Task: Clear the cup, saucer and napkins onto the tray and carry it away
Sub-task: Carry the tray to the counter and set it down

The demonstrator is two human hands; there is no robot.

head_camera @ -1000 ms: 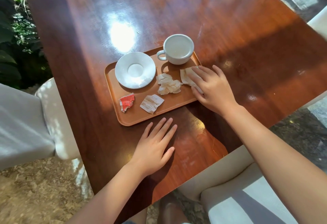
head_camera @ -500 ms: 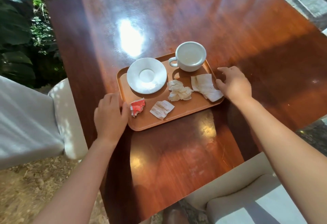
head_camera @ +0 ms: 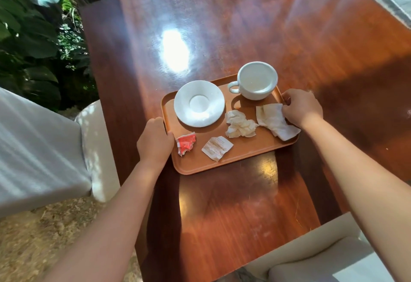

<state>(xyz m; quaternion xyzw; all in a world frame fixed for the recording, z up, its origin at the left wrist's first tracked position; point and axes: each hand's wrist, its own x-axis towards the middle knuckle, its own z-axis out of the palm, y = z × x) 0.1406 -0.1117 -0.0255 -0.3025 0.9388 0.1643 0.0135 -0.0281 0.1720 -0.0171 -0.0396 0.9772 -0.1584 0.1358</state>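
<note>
Both hands are clamped on the tray [head_camera: 240, 159] rim: left hand [head_camera: 154, 142] curled over its left edge, right hand [head_camera: 302, 109] gripping the right edge. On the tray: cup [head_camera: 256, 81] at far right corner, saucer [head_camera: 199, 103] far left, crumpled napkins [head_camera: 241, 124] mid-right, torn packets near edge. Tray sits mid-tabletop [head_camera: 222, 25].

Materials and finishes on the dining table

Table [head_camera: 244, 25] — dark wood, polished to a mirror gloss; tray [head_camera: 244, 154] — smooth matt orange plastic; cup [head_camera: 255, 81] and saucer [head_camera: 199, 103] — glossy white ceramic; napkins [head_camera: 240, 123] — crumpled matt paper; chair cushion [head_camera: 33, 148] — pale cloth.
</note>
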